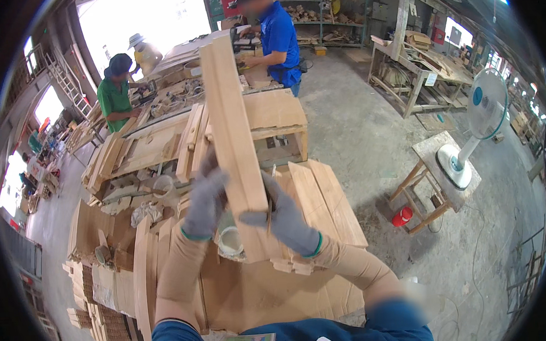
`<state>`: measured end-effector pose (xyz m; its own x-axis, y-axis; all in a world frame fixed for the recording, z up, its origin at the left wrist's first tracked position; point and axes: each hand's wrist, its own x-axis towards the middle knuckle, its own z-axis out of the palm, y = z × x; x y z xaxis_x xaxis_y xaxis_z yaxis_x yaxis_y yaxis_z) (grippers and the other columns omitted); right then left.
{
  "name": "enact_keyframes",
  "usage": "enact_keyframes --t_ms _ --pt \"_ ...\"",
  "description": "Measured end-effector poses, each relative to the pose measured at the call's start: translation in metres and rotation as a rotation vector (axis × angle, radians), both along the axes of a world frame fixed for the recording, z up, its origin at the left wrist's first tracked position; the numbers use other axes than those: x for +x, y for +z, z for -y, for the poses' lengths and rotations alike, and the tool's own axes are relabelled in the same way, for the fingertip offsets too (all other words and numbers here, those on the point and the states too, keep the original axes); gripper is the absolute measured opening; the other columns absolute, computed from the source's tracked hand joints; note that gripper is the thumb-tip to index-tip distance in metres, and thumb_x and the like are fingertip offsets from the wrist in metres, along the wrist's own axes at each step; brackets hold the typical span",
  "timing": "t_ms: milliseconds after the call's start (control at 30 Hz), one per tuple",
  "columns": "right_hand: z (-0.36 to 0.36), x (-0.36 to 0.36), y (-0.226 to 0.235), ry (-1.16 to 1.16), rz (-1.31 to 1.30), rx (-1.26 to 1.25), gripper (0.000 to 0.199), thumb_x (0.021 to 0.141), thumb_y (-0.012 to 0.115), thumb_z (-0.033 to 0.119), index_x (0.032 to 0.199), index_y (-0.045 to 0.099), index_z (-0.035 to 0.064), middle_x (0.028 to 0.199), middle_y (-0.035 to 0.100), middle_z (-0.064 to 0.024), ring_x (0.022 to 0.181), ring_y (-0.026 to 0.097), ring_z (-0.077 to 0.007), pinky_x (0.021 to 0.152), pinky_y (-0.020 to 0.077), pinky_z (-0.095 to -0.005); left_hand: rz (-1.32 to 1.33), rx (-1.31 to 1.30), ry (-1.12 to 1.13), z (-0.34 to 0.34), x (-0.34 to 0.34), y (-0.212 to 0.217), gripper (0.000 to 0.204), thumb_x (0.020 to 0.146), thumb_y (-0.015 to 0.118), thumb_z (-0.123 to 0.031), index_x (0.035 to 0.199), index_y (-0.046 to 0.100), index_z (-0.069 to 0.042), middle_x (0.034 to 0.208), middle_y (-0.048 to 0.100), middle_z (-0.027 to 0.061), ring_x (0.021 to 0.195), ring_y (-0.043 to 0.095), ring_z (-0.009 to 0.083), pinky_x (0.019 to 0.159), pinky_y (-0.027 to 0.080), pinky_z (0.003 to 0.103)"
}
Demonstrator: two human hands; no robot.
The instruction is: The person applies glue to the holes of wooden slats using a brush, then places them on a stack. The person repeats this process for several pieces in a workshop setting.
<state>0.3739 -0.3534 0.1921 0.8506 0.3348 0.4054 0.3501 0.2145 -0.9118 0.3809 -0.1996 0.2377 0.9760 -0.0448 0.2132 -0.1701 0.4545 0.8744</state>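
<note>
Both my hands wear grey gloves and hold a long pale wooden board (231, 130) raised in front of me, its far end tilted up and away. My left hand (205, 200) grips the board's left edge near its lower end. My right hand (284, 221) grips the right edge a little lower. Below the board a workbench (322, 199) carries flat wooden panels and cardboard sheets. A white tub (230, 241) sits on it just under my hands.
Stacks of curved wooden parts (107, 152) lie to the left. A person in green (115, 95) and a person in blue (275, 38) work at benches beyond. A white standing fan (478, 112) rests on a wooden stool at right, with a red container (402, 216) beside it.
</note>
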Motion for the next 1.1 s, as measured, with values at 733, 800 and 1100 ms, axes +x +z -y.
enact_keyframes --t_ms 733,800,1100 --pt "0.060 0.339 -0.100 -0.271 -0.517 0.042 0.038 0.081 0.069 0.033 0.099 0.062 0.0002 0.083 0.061 -0.0033 0.068 0.056 -0.0122 0.059 0.0467 -0.0283 -0.311 -0.093 -0.308 0.027 0.291 -0.142 0.028 0.088 0.060 -0.019 0.114 0.053 -0.009 0.093 0.061 0.0015 0.086 0.062 0.0167 0.078 0.054 0.035" --pt "0.060 0.339 -0.095 -0.288 -0.572 -0.023 0.036 0.082 0.069 0.033 0.099 0.062 0.0013 0.081 0.061 -0.0027 0.067 0.056 -0.0123 0.058 0.0467 -0.0283 -0.333 -0.185 -0.172 0.018 0.290 -0.154 0.026 0.089 0.059 -0.019 0.113 0.054 -0.010 0.091 0.060 0.0004 0.081 0.061 0.0148 0.075 0.053 0.031" --pt "0.170 0.183 -0.054 -0.390 -0.375 -0.054 0.038 0.091 0.056 0.018 0.121 0.050 -0.0062 0.104 0.060 -0.0115 0.094 0.060 -0.0191 0.081 0.0521 -0.0306 -0.511 0.471 0.085 -0.004 0.096 -0.216 0.062 0.087 0.060 -0.036 0.133 0.037 0.000 0.112 0.052 0.0037 0.098 0.051 0.0127 0.082 0.042 0.025"
